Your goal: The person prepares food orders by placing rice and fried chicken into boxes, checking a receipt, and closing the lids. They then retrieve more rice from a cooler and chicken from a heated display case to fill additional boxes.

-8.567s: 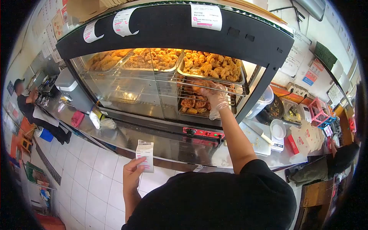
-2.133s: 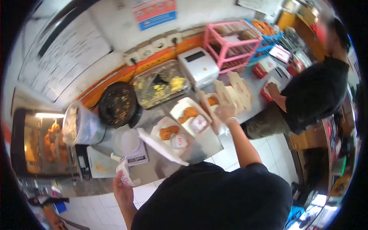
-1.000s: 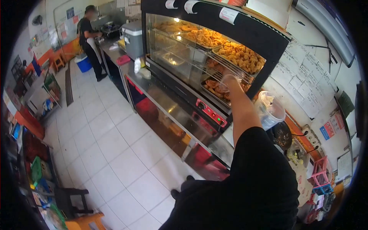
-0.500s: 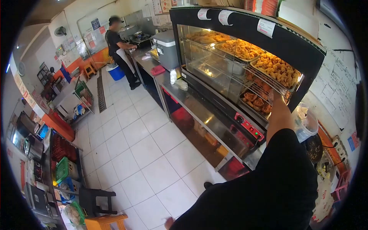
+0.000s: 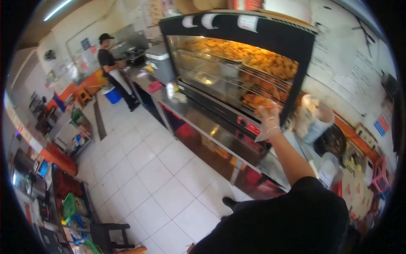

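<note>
My right hand (image 5: 268,120), in a clear plastic glove, is closed round a piece of fried chicken (image 5: 264,105) at the open front of the heated display case (image 5: 192,86). Behind it, a lower tray of darker chicken pieces (image 5: 253,98) is partly covered by the hand. On the rack above lies a tray heaped with golden fried pieces (image 5: 272,64). Only a sliver of my left hand (image 5: 191,248) shows at the bottom edge, low beside my body; its fingers cannot be made out.
A steel counter (image 5: 203,127) runs under the case. Beside it stand a plastic tub (image 5: 317,118) and a dark pan (image 5: 332,142). A grey cooler (image 5: 160,63) is further along, near a co-worker (image 5: 111,70) at a stove. A black stool (image 5: 111,235) stands lower left.
My right hand has come out from inside the case, down and towards me, with a piece of fried chicken in it. The view has shifted, so the case appears further left.
</note>
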A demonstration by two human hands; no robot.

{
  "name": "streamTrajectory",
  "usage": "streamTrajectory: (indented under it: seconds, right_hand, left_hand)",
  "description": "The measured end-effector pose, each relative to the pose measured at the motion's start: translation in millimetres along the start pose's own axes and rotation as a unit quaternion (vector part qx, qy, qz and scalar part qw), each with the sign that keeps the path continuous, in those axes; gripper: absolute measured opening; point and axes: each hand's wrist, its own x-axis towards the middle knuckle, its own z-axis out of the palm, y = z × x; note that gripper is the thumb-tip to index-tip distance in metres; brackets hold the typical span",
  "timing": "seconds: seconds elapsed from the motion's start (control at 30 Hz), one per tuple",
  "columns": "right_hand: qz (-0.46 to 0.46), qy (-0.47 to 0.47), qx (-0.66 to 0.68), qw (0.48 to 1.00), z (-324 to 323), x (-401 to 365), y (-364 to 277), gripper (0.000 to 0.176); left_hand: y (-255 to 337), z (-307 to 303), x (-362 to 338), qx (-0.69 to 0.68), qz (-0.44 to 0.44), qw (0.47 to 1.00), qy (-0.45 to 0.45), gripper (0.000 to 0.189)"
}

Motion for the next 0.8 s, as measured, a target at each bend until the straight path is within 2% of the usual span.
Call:
streamTrajectory:
  seconds: [0.03, 0.07, 0.13, 0.17, 0.2, 0.23, 0.27, 0.33, 0.47, 0.53, 0.6, 0.67, 0.73, 0.8]
  right_hand:
    - [0.103, -0.037, 0.136, 0.985, 8.4, -29.6, -29.8, 0.051]
    - [0.157, -0.059, 0.212, 0.963, 1.5, -46.1, -46.5, 0.053]
    - [0.209, -0.132, 0.231, 0.941, -20.8, -72.0, -82.3, 0.052]
    - [0.204, -0.115, 0.228, 0.945, -33.4, -81.4, -98.3, 0.052]
    - [0.202, -0.170, 0.279, 0.923, -46.8, -88.1, -113.9, 0.052]
    - [0.197, -0.225, 0.327, 0.897, -61.7, -94.0, -128.4, 0.052]
    - [0.186, -0.211, 0.326, 0.902, -78.7, -98.3, -141.5, 0.052]
    - [0.171, -0.286, 0.389, 0.859, -118.1, -107.7, -167.6, 0.055]
    - [0.168, -0.206, 0.353, 0.897, -222.6, -139.5, -205.6, 0.058]
    - [0.143, -0.181, 0.374, 0.899, -277.6, -160.7, -232.0, 0.059]
    - [0.128, -0.193, 0.327, 0.916, -344.7, -181.4, -258.2, 0.053]
    - [0.085, -0.118, 0.273, 0.951, -414.8, -210.2, -285.1, 0.048]
    - [0.070, 0.001, 0.055, 0.996, -494.1, -244.3, -313.5, 0.044]
    - [0.052, 0.054, 0.004, 0.997, -592.0, -272.7, -327.8, 0.041]
  left_hand:
    - [-5.2, 6.9, -4.3, -0.005, 0.009, 1.000, -0.028, 0.030]
    - [-10.6, 13.1, -4.0, -0.010, 0.023, 0.998, -0.056, 0.030]
    - [-24.5, 21.6, 1.5, -0.037, 0.045, 0.992, -0.111, 0.029]
    - [-31.2, 22.3, 9.3, -0.058, 0.059, 0.987, -0.141, 0.029]
    - [-37.0, 21.9, 13.5, -0.067, 0.061, 0.983, -0.162, 0.029]
    - [-29.7, 12.5, 20.4, 0.082, 0.142, 0.976, -0.145, 0.030]
    - [-24.2, 8.6, 19.5, 0.123, 0.136, 0.975, -0.130, 0.030]
    - [-8.4, 7.2, 17.0, 0.151, 0.114, 0.976, -0.111, 0.031]
    - [28.4, 18.7, 7.2, 0.199, 0.136, 0.964, -0.110, 0.032]
    - [51.3, 40.3, -3.9, 0.227, 0.161, 0.953, -0.119, 0.032]
    - [74.1, 77.1, -24.9, 0.253, 0.188, 0.940, -0.131, 0.033]
    - [98.6, 129.0, -53.5, 0.278, 0.226, 0.921, -0.152, 0.033]
    - [122.2, 184.6, -93.4, 0.304, 0.266, 0.897, -0.179, 0.034]
    - [144.5, 236.4, -141.0, 0.325, 0.310, 0.868, -0.211, 0.034]
